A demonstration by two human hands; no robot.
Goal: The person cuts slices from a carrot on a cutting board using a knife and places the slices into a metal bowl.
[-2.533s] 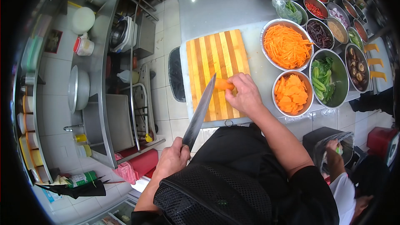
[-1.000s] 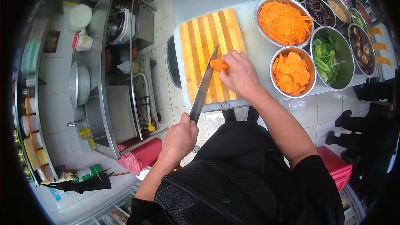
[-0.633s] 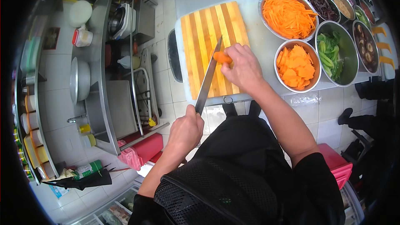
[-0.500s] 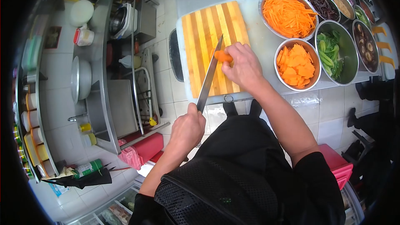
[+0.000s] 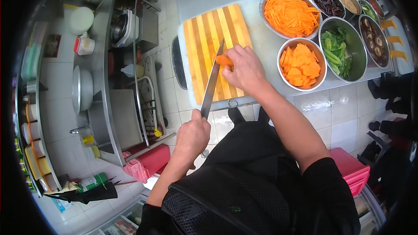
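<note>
My left hand (image 5: pixel 193 134) is wrapped round the handle of a long kitchen knife (image 5: pixel 211 83), its blade slanting up and away across the striped wooden cutting board (image 5: pixel 198 39). A short piece of carrot (image 5: pixel 224 60) lies on the board against the blade. My right hand (image 5: pixel 244 68) grips that carrot from the right, fingertips bent over its end. Whether the edge has entered the carrot cannot be made out. To the right of this hand stand a metal bowl of carrot slices (image 5: pixel 302 65) and a larger bowl of carrot shreds (image 5: pixel 291 15).
Bowls of green vegetables (image 5: pixel 335 54), mushrooms (image 5: pixel 373 39) and dark strips (image 5: pixel 327 3) stand farther right, with several smaller bowls behind. A white board (image 5: pixel 257 26) lies under the wooden one. At left is a metal sink counter (image 5: pixel 106 117). Another person's dark shoes (image 5: pixel 379 89) show at right.
The whole view has shifted slightly, so the board and bowls appear a little farther left. Both hands keep their hold on the knife and the carrot.
</note>
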